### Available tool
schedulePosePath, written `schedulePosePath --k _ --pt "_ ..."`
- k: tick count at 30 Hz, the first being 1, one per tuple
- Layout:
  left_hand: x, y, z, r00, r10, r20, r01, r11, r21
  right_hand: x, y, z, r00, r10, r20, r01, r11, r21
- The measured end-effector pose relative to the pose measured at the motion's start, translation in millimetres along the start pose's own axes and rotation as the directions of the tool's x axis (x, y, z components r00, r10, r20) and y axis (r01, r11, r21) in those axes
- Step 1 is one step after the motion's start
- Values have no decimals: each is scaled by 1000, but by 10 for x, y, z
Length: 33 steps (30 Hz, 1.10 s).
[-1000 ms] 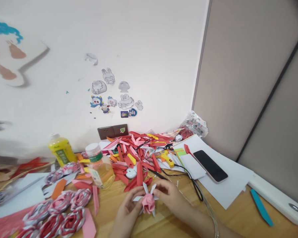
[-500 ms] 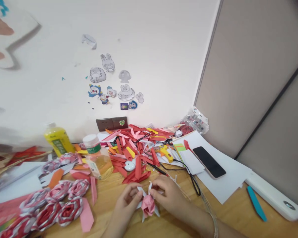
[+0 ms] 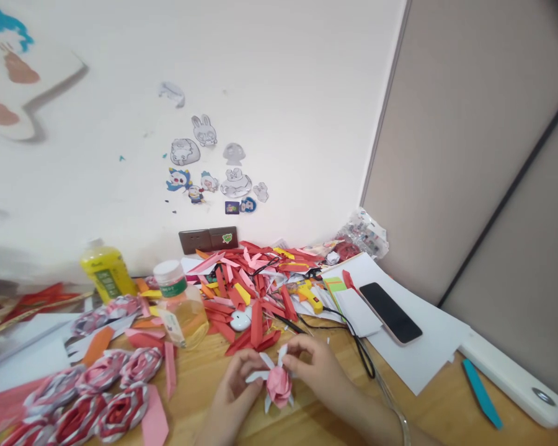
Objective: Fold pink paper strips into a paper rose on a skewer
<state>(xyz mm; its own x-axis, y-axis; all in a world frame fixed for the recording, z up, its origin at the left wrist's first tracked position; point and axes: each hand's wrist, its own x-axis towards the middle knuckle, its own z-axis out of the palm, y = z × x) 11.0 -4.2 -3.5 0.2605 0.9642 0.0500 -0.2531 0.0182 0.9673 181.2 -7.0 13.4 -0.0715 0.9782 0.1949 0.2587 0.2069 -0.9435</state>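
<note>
Handling a pink paper flower [image 3: 279, 385] between both hands, the person seems, as I judge it, to be at a fine adjusting step, working on the pale paper strips [image 3: 283, 354] that stick out around it. The flower sits low over the wooden surface [image 3: 204, 384], right between the fingertips. The right hand [image 3: 317, 371] has thumb and forefinger pinched on an upper strip. The left hand [image 3: 236, 389] is curved, its thumb touching the flower's left side; whether its fingers close on a strip, I can't tell from here. From how thin the paper looks, a next move at these strips would call for a light fingertip hold, the pink bloom steadied and not squeezed, since a hard pinch could crease it.

Just left of the left hand lie a pink paper strip [image 3: 155, 418] and a group of twisted paper rosettes [image 3: 122, 412], red, pink and white. Well to the right of the right hand there's a teal paper strip [image 3: 482, 394].

A little beyond the hands, a big heap of folded paper strips [image 3: 256, 322] spreads out, mostly red and pink, with a white earbud case [image 3: 240, 319] among them. Beyond the left hand stand a jar [image 3: 169, 271] with a white lid and, farther off, a yellow bottle [image 3: 108, 272]. Beyond the right hand are a phone [image 3: 390, 313] lying on white paper [image 3: 418, 365] and a yellow glue gun [image 3: 312, 298]. Farthest of all, cartoon stickers [image 3: 204, 131] dot the wall.
</note>
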Motion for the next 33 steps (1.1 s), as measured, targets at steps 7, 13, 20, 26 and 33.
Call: schedulePosePath --k 7,13,20,26,33 --pt "-40 -15 -40 999 -1 -41 2 999 41 -51 -69 36 992 -114 52 120 982 -142" --pt "-88 26 0 997 41 64 -52 982 183 -85 -83 42 975 -217 52 222 963 -154" --pt "-21 -31 49 1000 13 -16 -10 989 146 -81 12 90 995 -96 21 97 994 -47" --pt "-9 -27 31 999 -12 -41 19 984 175 -84 111 141 999 -39 12 39 999 -12" --pt "-18 36 52 999 -34 -36 41 979 199 -77 63 118 998 -42 39 43 999 -14"
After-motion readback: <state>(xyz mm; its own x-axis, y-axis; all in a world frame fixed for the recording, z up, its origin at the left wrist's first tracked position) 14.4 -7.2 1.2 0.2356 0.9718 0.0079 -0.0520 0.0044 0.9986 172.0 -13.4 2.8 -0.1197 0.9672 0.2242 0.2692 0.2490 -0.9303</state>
